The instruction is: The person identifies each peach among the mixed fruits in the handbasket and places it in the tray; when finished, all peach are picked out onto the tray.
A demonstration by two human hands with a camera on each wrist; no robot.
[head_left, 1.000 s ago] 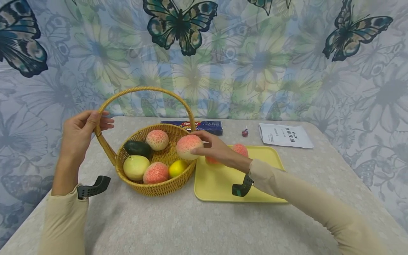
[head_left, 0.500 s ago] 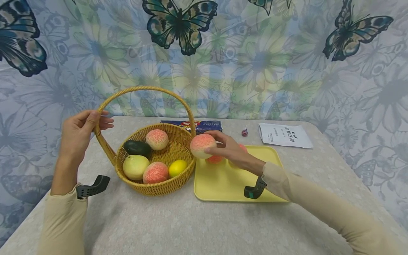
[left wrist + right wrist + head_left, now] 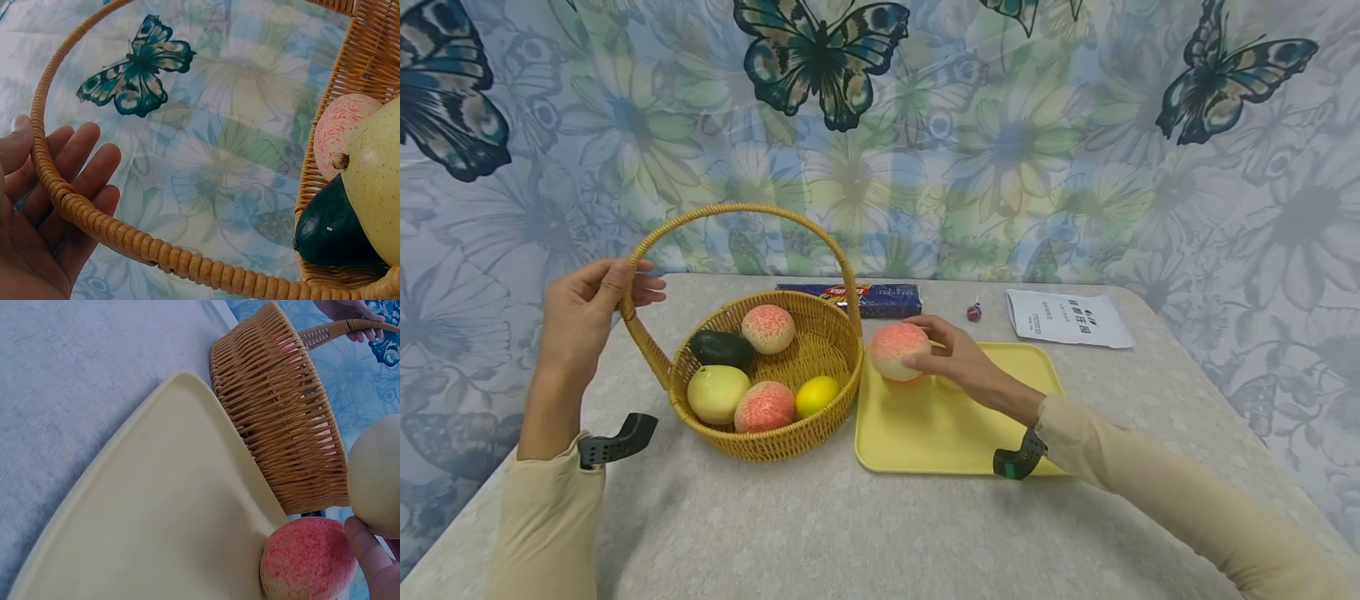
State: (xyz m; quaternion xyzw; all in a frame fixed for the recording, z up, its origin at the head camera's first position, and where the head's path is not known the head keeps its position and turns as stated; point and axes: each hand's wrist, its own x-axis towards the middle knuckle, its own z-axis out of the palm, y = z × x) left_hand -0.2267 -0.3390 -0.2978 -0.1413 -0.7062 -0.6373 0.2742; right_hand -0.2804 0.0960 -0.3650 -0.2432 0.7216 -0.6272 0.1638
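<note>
While the left hand (image 3: 583, 312) curls its fingers and thumb round the basket handle (image 3: 638, 337), steadying the wicker basket (image 3: 775, 437), the right hand (image 3: 958, 362) grips a peach (image 3: 898, 350) just above the near-left part of the yellow tray (image 3: 925, 437). Judged from the layout, the transfer is partly done: one peach (image 3: 306, 559) already lies on the tray, directly beneath the held one, which is not yet set down. Two peaches (image 3: 765, 406) remain in the basket beside a pale pear (image 3: 717, 393), a lemon (image 3: 817, 396) and a dark avocado (image 3: 722, 348). Whether more fruit sits behind the right hand cannot be told. Farther back, a blue packet (image 3: 880, 298) is partly hidden by the basket; the print on the paper sheet (image 3: 1067, 318) is too small to read.
</note>
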